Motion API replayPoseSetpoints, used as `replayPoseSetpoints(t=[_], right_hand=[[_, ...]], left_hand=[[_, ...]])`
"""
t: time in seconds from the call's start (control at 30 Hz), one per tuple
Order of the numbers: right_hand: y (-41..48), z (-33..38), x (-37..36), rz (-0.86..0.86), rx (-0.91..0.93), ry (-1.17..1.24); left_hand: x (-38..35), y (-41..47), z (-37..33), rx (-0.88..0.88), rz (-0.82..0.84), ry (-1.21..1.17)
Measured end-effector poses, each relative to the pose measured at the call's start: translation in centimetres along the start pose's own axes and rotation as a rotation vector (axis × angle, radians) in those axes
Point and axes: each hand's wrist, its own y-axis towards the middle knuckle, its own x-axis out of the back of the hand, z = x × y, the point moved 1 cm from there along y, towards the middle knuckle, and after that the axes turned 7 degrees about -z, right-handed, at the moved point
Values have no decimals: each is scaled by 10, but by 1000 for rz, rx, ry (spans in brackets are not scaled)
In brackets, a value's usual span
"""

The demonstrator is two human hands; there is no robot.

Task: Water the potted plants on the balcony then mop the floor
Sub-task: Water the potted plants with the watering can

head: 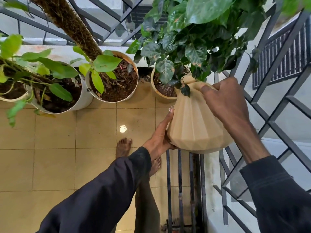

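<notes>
1. Head view: the beige faceted jug (pixel 193 125) is in the air, tipped, with its mouth among the leaves over the ribbed pot (pixel 157 96) by the railing (pixel 276 105).
2. The right hand (pixel 225 101) curls over the jug's shoulder; any handle is hidden. The left hand (pixel 159 137) lies with straight fingers against the lower side, propping it.
3. The jug looks rigid and smooth, likely slippery if wet. The water level is unseen, but the two-hand hold suggests weight.
4. Best hold, I judge: top grip plus base support.

2 long dark sleeves (pixel 104 195) — ribbed cuffs; bare feet (pixel 123 147) — no shoes.
</notes>
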Motion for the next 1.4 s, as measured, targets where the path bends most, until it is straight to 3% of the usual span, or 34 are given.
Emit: replayPoseSetpoints(t=[0.27,0.6,0.73,0.93,1.13,1.3,1.4], right_hand=[[-30,-12,-6,-74,-92,103],[-76,-62,-23,-184,-142,395],[-92,-79,-28,-172,-108,468],[-114,-103,-40,-175,-96,558],[-116,-116,-44,-148,-62,614],[-109,-119,-47,-10,-88,620],[-107,-106,-47,-41,-125,605]], left_hand=[[15,7,4,-16,-2,69],[29,4,-3,-47,-9,158],[39,7,-1,-32,-24,165],[49,8,2,-19,84,153],[44,5,-9,-143,77,315],[55,20,-19,-222,-2,306],[57,22,-20,-224,36,315]])
